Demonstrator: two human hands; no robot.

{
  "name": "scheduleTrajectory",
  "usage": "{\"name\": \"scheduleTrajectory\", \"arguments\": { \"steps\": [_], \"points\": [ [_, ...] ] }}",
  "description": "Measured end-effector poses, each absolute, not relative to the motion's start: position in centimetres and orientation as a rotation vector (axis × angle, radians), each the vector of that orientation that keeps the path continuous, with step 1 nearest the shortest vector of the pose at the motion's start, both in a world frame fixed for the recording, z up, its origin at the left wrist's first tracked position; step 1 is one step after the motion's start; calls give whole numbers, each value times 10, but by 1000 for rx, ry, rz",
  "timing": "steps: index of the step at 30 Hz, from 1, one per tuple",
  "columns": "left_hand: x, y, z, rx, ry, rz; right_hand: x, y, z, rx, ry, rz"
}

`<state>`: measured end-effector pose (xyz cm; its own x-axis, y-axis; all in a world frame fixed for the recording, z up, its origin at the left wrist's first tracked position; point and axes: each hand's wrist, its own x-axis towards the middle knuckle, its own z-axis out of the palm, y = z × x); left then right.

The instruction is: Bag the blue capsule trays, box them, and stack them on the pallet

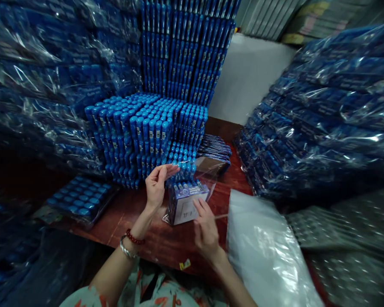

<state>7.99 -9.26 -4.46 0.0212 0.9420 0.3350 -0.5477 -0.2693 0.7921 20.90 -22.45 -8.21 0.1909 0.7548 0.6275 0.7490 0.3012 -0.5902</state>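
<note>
Plastic bag (211, 182), pinched in narrow left hand (156, 187); right hand (206, 226), loosely open, touching box (186, 209). Red table (124, 213); white wall (249, 76) beyond.

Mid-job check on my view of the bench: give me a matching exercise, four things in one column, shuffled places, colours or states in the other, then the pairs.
1. Left hand
2. Right hand
3. Small scrap
4. Plastic sheeting

A. Yellow, near the front edge of the table
B. Fingers against the pale side of the box
C. Translucent whitish, lying flat
D. Raised, red-brown beads around its wrist

Pairs: 1-D, 2-B, 3-A, 4-C
</note>
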Motion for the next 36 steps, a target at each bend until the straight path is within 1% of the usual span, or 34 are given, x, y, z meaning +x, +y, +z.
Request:
{"name": "scheduleTrajectory", "arguments": {
  "steps": [2,4,6,9,12,15,17,20,23,25,28,30,33,36],
  "points": [
    [79,-94,-44,1051,533,1535,197,-210,-118,-1395,-1692,-122],
    [77,-99,-45,1090,530,1499,196,-194,-137,-1402,-1782,-319],
    [71,-107,-48,1198,549,1440,197,-182,-142,-1454,-1799,-466],
    [59,-122,-58,1467,577,1300,196,-178,-134,-1547,-1790,-531],
    [47,-134,-70,1694,524,1176,195,-182,-121,-1604,-1822,-458],
    [38,-138,-79,1856,448,1120,204,-190,-110,-1654,-1821,-293],
    [35,-137,-83,1941,409,1107,214,-197,-108,-1623,-1710,-174],
    [32,-132,-89,2077,363,1106,233,-211,-107,-1464,-1233,-85],
    [29,-127,-100,2272,247,1091,249,-221,-99,-1318,-687,-88],
    [27,-123,-107,2401,151,1069,254,-220,-83,-1272,-539,-123],
    [25,-120,-114,2508,83,1040,251,-206,-52,-1270,-574,-218],
    [24,-118,-116,2538,83,1030,250,-193,-30,-1254,-653,-201],
    [23,-117,-116,2590,101,1003,265,-186,-6,-1108,-701,35],
    [23,-117,-116,2628,131,982,301,-205,-2,-955,-699,342]
  ]
}}
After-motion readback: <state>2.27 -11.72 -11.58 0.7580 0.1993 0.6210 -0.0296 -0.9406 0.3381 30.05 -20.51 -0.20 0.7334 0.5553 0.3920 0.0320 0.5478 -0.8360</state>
